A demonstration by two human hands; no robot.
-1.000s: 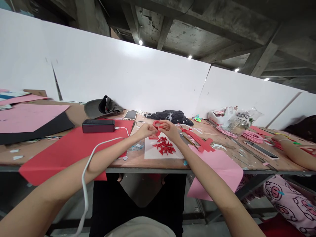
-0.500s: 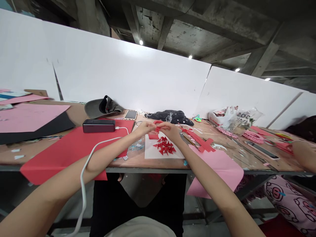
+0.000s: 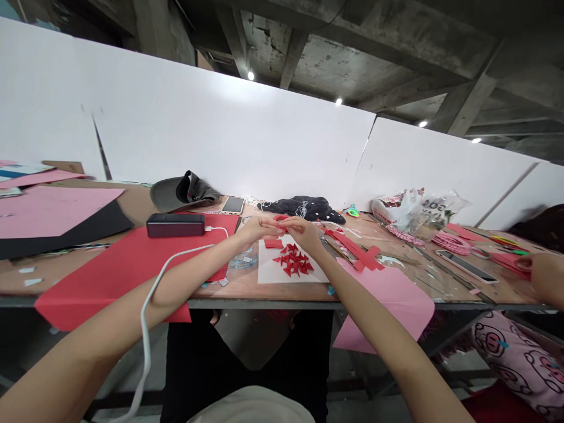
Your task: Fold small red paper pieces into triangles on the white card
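My left hand (image 3: 258,229) and right hand (image 3: 304,232) pinched a red strip (image 3: 282,218) just behind the sheet (image 3: 268,270). Close enough to reach its triangles (image 3: 293,261), I reckon.

One head-worn camera looks forward and slightly down from just before the table (image 3: 282,292), left hand (image 3: 258,228) and right hand (image 3: 302,229) mid-frame at arm's reach; the wall (image 3: 220,135) and ceiling (image 3: 352,47) beyond suggest a wide lens.

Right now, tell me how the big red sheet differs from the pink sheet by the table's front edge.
The red sheet is deep red and looks larger; the pink sheet is pale and smaller. The red sheet bears a black power bank at its far end; the pink sheet bears none. Both overhang the table at its front edge.
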